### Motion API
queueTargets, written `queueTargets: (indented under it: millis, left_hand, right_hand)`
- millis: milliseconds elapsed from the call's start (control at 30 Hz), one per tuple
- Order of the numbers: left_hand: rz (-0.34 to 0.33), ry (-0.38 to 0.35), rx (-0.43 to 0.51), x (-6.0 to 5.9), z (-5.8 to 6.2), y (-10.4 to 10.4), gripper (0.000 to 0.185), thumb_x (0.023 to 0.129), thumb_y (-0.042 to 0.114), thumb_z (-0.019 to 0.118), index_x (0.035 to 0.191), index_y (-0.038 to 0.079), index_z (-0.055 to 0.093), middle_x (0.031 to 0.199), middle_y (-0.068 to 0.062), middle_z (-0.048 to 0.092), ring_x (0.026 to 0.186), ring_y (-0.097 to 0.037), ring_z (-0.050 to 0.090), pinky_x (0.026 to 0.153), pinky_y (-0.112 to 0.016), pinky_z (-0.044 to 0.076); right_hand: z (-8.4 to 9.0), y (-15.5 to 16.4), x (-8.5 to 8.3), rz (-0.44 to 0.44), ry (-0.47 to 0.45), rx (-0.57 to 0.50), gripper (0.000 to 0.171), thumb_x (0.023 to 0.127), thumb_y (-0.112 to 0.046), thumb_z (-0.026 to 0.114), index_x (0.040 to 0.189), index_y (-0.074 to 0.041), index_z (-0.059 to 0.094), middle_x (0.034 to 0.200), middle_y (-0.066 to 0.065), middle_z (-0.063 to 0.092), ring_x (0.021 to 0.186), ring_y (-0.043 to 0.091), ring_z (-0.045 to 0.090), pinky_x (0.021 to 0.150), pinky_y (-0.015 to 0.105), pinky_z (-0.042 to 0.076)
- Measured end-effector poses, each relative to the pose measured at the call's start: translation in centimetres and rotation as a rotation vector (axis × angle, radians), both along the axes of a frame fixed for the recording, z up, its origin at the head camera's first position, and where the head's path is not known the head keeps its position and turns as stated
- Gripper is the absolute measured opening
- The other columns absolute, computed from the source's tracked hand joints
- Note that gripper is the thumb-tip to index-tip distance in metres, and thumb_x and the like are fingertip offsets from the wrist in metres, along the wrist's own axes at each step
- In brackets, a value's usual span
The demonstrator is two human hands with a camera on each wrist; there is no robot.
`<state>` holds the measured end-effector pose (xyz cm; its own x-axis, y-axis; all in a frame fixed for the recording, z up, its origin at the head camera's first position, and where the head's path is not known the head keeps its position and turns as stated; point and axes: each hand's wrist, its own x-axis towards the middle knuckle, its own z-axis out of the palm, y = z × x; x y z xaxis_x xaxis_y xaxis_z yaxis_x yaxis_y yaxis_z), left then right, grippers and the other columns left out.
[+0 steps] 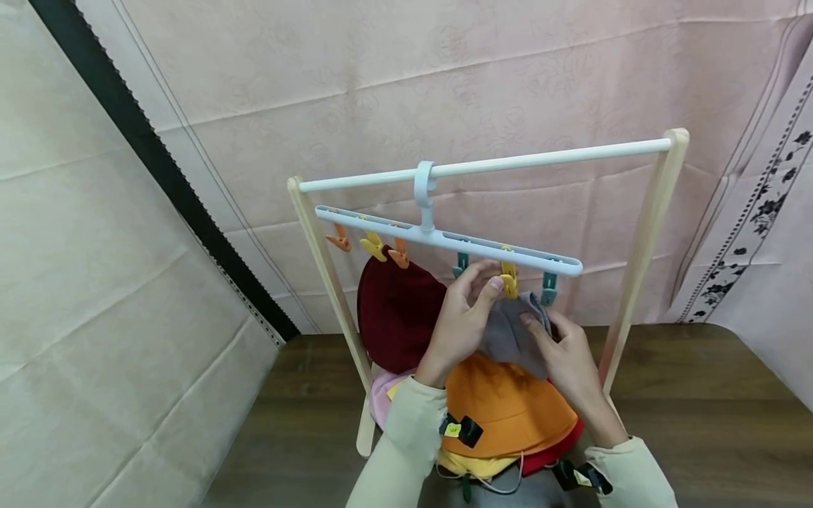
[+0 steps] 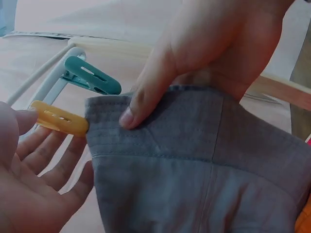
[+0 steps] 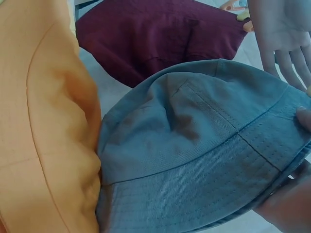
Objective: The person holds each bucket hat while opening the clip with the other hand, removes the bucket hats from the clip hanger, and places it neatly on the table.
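A grey-blue bucket hat (image 1: 511, 331) hangs from my right hand (image 1: 571, 356), which pinches its stitched brim, thumb on the near side. In the left wrist view the brim's corner meets the tip of a yellow clip (image 2: 60, 119). My left hand (image 1: 464, 314) pinches that clip, thumb at its end and fingers behind. The clip hangs from a light blue hanger (image 1: 438, 238). A green clip (image 1: 549, 288) hangs to its right, right above the brim, and another green clip (image 1: 461, 264) hangs to its left.
A maroon hat (image 1: 396, 317) hangs from the hanger's left half, by yellow and orange clips (image 1: 399, 252). The hanger hooks over the white rod (image 1: 546, 159) of a wooden rack (image 1: 641, 261). Below, an orange hat (image 1: 508, 409) lies on yellow, red and pink ones on the wooden table (image 1: 692, 423).
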<state>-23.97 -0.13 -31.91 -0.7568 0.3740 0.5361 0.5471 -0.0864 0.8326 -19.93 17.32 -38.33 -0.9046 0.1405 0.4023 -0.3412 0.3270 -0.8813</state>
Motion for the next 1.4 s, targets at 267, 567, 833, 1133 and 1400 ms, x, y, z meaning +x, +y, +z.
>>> queueTargets:
  millis: [267, 567, 833, 1133, 1400]
  left_hand:
    - [-0.049, 0.002, 0.067, 0.0, -0.2, 0.6, 0.038, 0.115, 0.019, 0.045, 0.147, -0.002, 0.05, 0.141, -0.022, 0.062, 0.128, -0.026, 0.063, 0.106, -0.033, 0.053]
    - [0.032, 0.008, -0.148, 0.0, -1.7, -1.2, 0.044, 0.113, 0.034, 0.051, 0.152, 0.013, 0.055, 0.152, -0.002, 0.059, 0.141, -0.016, 0.055, 0.114, -0.035, 0.046]
    - [0.091, 0.017, -0.324, -0.5, -5.8, -4.3, 0.049, 0.103, 0.036, 0.071, 0.15, 0.026, 0.058, 0.151, 0.003, 0.059, 0.136, -0.02, 0.058, 0.112, -0.045, 0.049]
    - [0.167, -0.006, -0.333, -1.0, -10.0, -5.9, 0.065, 0.094, 0.027, 0.083, 0.152, 0.025, 0.054, 0.151, -0.007, 0.057, 0.134, -0.023, 0.056, 0.111, -0.055, 0.048]
    - [0.149, -0.126, -0.191, -1.5, -11.4, -5.8, 0.079, 0.091, 0.012, 0.084, 0.158, 0.014, 0.043, 0.156, -0.012, 0.051, 0.137, -0.03, 0.055, 0.116, -0.05, 0.044]
  right_hand:
    - [-0.5, 0.0, 0.5, 0.013, -0.022, 0.06, 0.033, 0.109, -0.029, 0.062, 0.132, -0.007, 0.069, 0.098, 0.011, 0.067, 0.084, 0.007, 0.059, 0.068, 0.022, 0.047]
    - [-0.7, 0.4, 1.3, 0.019, -0.003, 0.099, 0.037, 0.11, -0.027, 0.059, 0.141, -0.006, 0.059, 0.122, 0.016, 0.07, 0.099, 0.012, 0.065, 0.078, 0.022, 0.054]
    - [-0.3, 0.8, 2.3, 0.011, -0.012, 0.113, 0.032, 0.109, -0.026, 0.062, 0.136, -0.009, 0.062, 0.111, 0.014, 0.07, 0.082, 0.017, 0.061, 0.062, 0.028, 0.051]
    - [0.5, 0.5, 3.2, -0.011, 0.086, 0.11, 0.025, 0.107, -0.014, 0.063, 0.13, -0.005, 0.067, 0.113, 0.01, 0.069, 0.095, 0.008, 0.064, 0.079, 0.015, 0.052]
    - [2.3, -0.1, 4.2, -0.091, 0.235, 0.015, 0.021, 0.103, 0.001, 0.064, 0.123, -0.001, 0.07, 0.108, -0.002, 0.068, 0.097, 0.005, 0.066, 0.09, 0.01, 0.052]
